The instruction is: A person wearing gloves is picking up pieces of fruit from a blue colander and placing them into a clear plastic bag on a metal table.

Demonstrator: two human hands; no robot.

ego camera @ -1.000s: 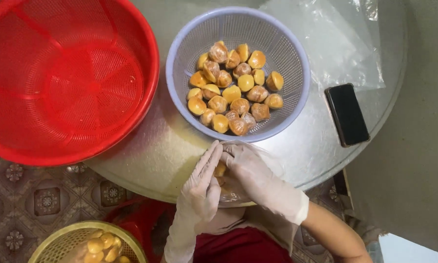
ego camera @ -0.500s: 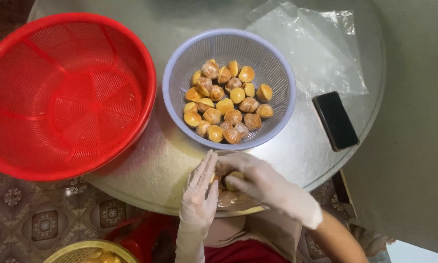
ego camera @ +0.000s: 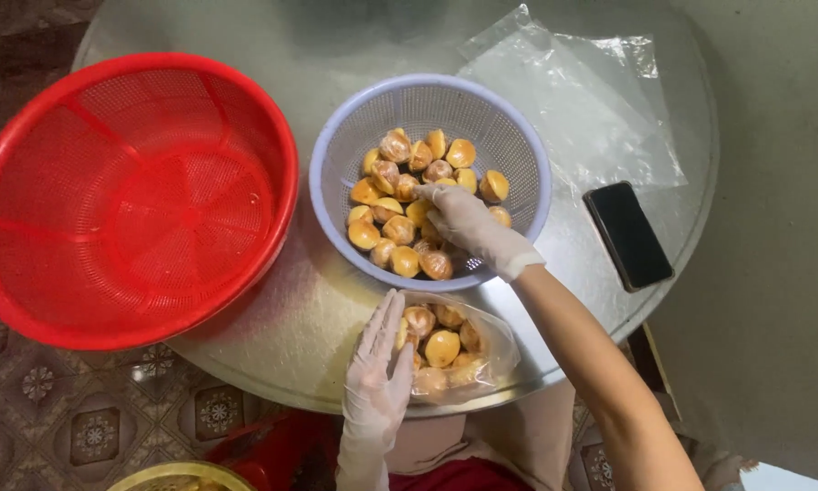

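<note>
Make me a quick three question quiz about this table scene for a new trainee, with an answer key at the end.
1. True or false: the red basket holds pastries.
2. Where does the right hand reach? A) into the lavender basket B) onto the black phone C) into the red basket
3. What does the left hand steady at the near edge of the round table?

Key
1. False; it shows nothing inside.
2. A; it is among the golden pastries.
3. A clear plastic bag with several pastries inside.
</note>
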